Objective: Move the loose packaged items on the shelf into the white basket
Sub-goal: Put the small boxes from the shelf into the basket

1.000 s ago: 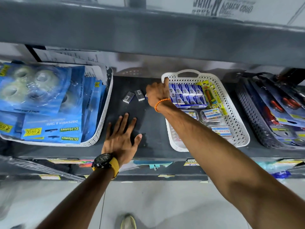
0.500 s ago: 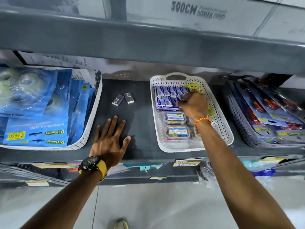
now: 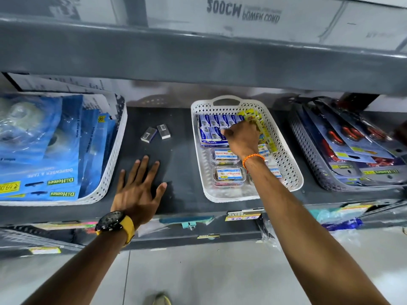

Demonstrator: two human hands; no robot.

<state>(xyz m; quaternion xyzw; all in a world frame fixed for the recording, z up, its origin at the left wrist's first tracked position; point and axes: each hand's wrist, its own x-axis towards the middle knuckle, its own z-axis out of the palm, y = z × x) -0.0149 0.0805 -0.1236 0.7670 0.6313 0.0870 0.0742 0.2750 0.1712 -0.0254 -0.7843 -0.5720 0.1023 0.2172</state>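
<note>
Two small grey loose boxes (image 3: 149, 134) (image 3: 163, 131) lie side by side on the dark shelf (image 3: 182, 164), left of the white basket (image 3: 220, 198). The basket holds rows of blue boxes (image 3: 211, 128), yellow packs (image 3: 253, 114) and clear tubs (image 3: 229, 176). My right hand (image 3: 242, 139) is inside the basket, fingers curled down over the blue boxes; what they hold, if anything, is hidden. My left hand (image 3: 137, 190) lies flat on the shelf with fingers spread, in front of the two loose boxes and apart from them.
A white basket of blue tape-dispenser packs (image 3: 114, 164) stands at the left. A dark basket of carded tools (image 3: 308, 155) stands at the right. The upper shelf beam (image 3: 198, 56) hangs low over the back. Price tags line the shelf's front edge.
My right hand went from the shelf at the basket's left rim into the basket, then shifted slightly toward the blue boxes. My left hand stayed flat on the shelf.
</note>
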